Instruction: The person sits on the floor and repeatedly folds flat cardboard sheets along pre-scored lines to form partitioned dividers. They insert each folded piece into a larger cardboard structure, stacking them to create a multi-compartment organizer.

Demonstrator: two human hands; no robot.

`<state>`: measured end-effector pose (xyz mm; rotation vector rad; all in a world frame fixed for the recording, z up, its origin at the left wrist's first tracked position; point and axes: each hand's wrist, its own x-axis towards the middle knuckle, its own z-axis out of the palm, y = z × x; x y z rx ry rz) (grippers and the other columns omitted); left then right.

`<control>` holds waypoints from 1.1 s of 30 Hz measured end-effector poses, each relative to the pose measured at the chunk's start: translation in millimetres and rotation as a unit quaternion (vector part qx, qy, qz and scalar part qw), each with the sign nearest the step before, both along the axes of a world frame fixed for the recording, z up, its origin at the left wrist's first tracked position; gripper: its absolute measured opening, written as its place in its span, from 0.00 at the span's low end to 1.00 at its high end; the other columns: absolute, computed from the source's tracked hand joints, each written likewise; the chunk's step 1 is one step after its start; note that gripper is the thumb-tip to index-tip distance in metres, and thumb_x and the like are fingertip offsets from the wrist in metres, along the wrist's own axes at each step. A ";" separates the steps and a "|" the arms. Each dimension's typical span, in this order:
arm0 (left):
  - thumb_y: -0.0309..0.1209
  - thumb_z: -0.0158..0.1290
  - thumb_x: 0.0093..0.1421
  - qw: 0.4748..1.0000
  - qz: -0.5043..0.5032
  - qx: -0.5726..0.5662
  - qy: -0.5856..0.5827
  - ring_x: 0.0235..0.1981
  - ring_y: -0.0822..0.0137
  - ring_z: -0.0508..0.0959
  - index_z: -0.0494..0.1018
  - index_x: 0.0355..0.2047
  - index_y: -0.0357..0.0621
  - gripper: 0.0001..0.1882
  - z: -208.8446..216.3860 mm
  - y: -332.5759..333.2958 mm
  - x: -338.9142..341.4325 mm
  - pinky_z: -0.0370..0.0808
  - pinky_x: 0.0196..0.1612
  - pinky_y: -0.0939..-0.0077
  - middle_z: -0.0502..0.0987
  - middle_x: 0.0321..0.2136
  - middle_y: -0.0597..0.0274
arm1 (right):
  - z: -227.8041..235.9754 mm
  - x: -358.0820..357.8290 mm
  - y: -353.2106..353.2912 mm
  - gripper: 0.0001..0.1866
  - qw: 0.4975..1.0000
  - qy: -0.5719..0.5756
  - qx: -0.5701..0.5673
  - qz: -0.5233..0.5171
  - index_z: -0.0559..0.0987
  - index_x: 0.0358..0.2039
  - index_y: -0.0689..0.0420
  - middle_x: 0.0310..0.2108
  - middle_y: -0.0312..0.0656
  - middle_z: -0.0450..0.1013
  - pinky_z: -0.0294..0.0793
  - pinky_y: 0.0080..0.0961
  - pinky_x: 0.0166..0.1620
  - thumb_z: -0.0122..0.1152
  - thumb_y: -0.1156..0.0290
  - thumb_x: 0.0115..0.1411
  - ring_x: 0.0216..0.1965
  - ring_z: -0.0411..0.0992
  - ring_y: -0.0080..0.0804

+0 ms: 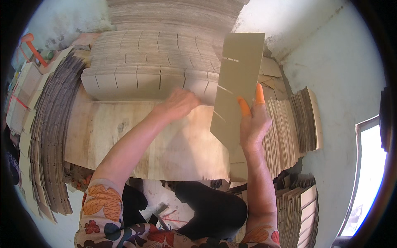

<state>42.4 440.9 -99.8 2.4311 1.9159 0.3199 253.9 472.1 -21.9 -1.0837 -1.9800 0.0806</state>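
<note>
My right hand (254,124) grips a slotted cardboard strip (240,78), with orange finger covers on two of its fingers. The strip stands tall and slightly tilted, its short slits along the left edge. My left hand (182,103), fingers curled in, is at the lower edge of the front slotted cardboard divider (136,86) in a long stack. Whatever lies inside its fingers is hidden. The stack stands on a pale wooden board (120,132) in front of me, rows of slits showing along its face.
More flat cardboard (178,16) is piled behind. To the left stands a long row of cardboard sheets (51,132), with an orange-handled item (35,49) beyond. Cardboard bundles (285,132) line the right side by the wall (335,74). Further cardboard pieces (295,211) sit lower right.
</note>
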 end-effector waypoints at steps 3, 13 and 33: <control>0.19 0.50 0.47 0.998 -0.048 0.029 0.017 0.36 0.56 0.76 0.73 0.23 0.39 0.04 1.0 -11.2 12.8 0.76 0.32 0.63 0.76 0.25 0.55 | 3.5 0.2 -2.4 0.30 1.000 -0.017 0.006 -0.015 0.67 0.59 0.60 0.14 0.42 0.60 0.63 0.20 0.19 0.65 0.75 0.56 0.14 0.57 0.23; 0.19 0.51 0.46 0.997 -0.073 0.028 -0.018 0.34 0.56 0.76 0.72 0.21 0.37 0.02 7.4 -28.1 32.3 0.77 0.34 0.62 0.76 0.24 0.52 | 10.6 -4.3 -5.2 0.25 0.998 -0.058 -0.007 -0.034 0.72 0.54 0.62 0.17 0.49 0.70 0.68 0.27 0.18 0.65 0.73 0.56 0.14 0.69 0.31; 0.20 0.50 0.47 0.986 -0.085 0.087 -0.113 0.33 0.56 0.75 0.71 0.23 0.35 0.02 25.0 -59.1 50.0 0.75 0.33 0.64 0.75 0.25 0.53 | -22.6 44.8 -52.2 0.37 0.972 -0.166 -0.152 0.061 0.58 0.63 0.62 0.34 0.55 0.75 0.74 0.27 0.33 0.63 0.78 0.55 0.31 0.75 0.41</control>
